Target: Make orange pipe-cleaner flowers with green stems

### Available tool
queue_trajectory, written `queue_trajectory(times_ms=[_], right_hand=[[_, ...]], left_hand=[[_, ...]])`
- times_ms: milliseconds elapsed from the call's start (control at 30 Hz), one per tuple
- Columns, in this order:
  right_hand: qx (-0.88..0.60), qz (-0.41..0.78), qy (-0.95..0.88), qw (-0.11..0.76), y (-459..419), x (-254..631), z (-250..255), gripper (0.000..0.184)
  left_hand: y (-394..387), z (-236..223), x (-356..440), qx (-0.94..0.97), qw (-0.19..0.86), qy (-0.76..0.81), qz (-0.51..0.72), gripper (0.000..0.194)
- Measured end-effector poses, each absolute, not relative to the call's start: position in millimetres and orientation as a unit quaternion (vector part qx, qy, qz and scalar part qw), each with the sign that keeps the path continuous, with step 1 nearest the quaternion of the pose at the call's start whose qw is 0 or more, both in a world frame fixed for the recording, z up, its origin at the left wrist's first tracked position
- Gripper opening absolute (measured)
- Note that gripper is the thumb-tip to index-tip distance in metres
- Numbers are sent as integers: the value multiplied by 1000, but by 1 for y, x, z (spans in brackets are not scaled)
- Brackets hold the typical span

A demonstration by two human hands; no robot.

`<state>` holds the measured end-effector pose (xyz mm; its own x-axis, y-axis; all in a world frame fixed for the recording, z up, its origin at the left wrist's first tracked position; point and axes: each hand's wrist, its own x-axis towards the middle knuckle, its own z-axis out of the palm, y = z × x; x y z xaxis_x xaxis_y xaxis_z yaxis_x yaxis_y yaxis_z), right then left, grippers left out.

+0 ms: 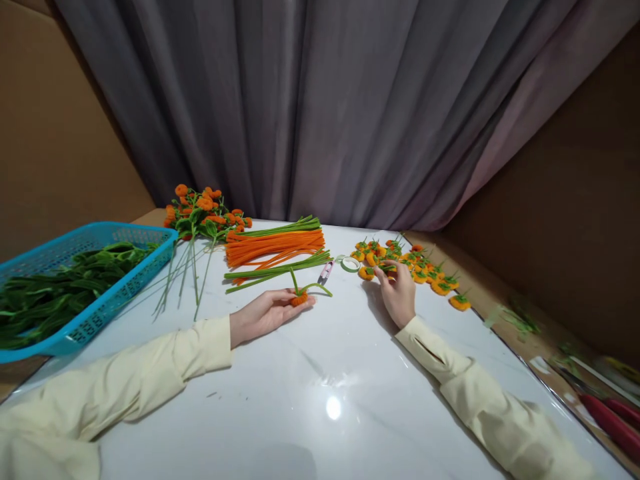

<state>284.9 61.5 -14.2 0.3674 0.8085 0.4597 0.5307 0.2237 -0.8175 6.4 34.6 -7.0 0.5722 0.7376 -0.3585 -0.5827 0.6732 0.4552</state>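
My left hand (pixel 265 315) is palm up, fingertips around a small ribbed orange pipe-cleaner piece (pixel 299 299) with two long green ends sticking up and out to the right. To the right, my right hand (pixel 399 293) reaches into a group of small orange pipe-cleaner pieces (pixel 443 287) with green tops. Its thumb and fingertips come together at a bit of green there; what exactly lies between them is unclear. Between the hands, a pink-and-dark cutter (pixel 326 272) and a roll of green tape (pixel 350 264) lie on the table.
A bundle of orange pipe cleaners (pixel 275 247) lies at the back, with green pipe cleaners (pixel 273 270) beside it. Finished orange flowers (pixel 200 217) on stems are at back left. A blue basket (pixel 103 320) holds green leaves. Red-handled pliers (pixel 613 420) sit beyond the right table edge.
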Motion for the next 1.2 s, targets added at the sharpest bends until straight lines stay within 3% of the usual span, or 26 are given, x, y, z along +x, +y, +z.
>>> queue_trajectory(times_ms=[267, 533, 1200], right_hand=[[-490, 429, -565, 507, 12, 217, -6, 41], [-425, 584, -529, 445, 4, 207, -7, 44], [-398, 657, -492, 411, 14, 216, -12, 39]], left_hand=[[32, -8, 6, 275, 860, 273, 331, 12], [30, -4, 4, 358, 844, 280, 285, 17], [36, -8, 3, 310, 873, 273, 261, 23]])
